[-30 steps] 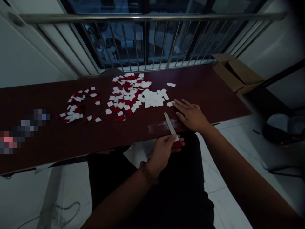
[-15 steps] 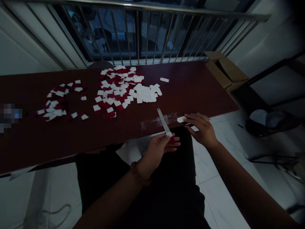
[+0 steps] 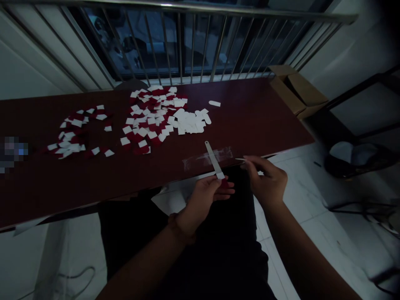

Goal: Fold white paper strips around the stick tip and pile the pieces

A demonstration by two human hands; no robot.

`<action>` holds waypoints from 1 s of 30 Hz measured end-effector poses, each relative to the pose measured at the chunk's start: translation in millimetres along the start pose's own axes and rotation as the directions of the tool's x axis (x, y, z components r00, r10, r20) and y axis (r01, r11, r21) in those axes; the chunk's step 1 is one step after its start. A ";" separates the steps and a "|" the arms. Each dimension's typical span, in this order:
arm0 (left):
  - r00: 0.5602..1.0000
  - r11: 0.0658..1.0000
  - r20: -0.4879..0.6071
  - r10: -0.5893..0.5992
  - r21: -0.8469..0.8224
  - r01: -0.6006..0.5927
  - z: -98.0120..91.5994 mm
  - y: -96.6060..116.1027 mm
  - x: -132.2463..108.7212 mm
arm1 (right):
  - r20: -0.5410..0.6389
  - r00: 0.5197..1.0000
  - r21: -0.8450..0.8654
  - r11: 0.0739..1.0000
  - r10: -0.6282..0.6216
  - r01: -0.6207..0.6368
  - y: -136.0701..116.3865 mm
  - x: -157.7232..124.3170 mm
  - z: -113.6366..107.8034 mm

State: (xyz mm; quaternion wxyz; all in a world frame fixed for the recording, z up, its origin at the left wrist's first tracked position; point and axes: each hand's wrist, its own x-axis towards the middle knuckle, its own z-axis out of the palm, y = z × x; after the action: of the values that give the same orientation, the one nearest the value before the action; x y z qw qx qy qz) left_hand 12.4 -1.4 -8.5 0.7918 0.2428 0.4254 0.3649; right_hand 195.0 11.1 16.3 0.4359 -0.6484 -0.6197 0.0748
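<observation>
My left hand (image 3: 204,200) grips the lower end of a long white strip (image 3: 214,164), which points up and away over the table edge. A red patch (image 3: 224,183) shows behind my left fingers. My right hand (image 3: 268,179) pinches a small white piece (image 3: 240,159) between its fingertips, just beside the strip and apart from it. Transparent tape (image 3: 206,159) lies on the dark red table (image 3: 250,121) beyond the strip. A large heap of white and red pieces (image 3: 153,121) lies farther off, out of reach of both hands' fingers.
A smaller heap of white and red pieces (image 3: 75,135) lies on the table's left. A lone white piece (image 3: 214,103) lies near the back edge. A cardboard box (image 3: 296,91) stands past the far right corner, and a metal railing (image 3: 187,8) runs behind the table.
My right hand has moved from the tabletop towards me and to the right, lifting the small white piece. My left hand and its strip have barely moved.
</observation>
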 end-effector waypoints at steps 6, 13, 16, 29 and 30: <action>0.997 0.999 -0.069 0.027 0.042 -0.024 -4.4 -2.9 2.1 | 0.228 0.929 0.325 0.877 0.291 -0.354 -14.1 3.5 7.1; 0.995 0.995 -0.072 0.067 0.085 -0.060 -7.3 -6.3 4.8 | 0.514 0.816 0.393 0.772 0.266 -0.499 -9.3 27.1 20.3; 0.995 0.989 -0.057 0.082 0.126 -0.074 -2.8 -9.0 7.0 | 0.601 0.773 0.381 0.777 0.204 -0.501 -11.1 38.0 25.6; 0.843 0.089 0.145 0.517 0.971 -0.222 -10.3 34.9 -11.2 | 0.663 0.748 0.263 0.925 0.034 -0.275 -14.0 56.2 23.5; 0.864 0.046 0.159 0.478 0.978 -0.205 -9.0 39.5 -10.0 | 0.667 0.745 0.265 0.924 0.031 -0.275 -13.5 56.8 23.9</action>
State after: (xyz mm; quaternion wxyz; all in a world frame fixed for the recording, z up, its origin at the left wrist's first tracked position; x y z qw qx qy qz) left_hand -13.6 15.8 19.1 0.2772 0.7501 0.5662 0.1999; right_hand 182.3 69.7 35.8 0.2924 -0.5436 -0.6527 0.4393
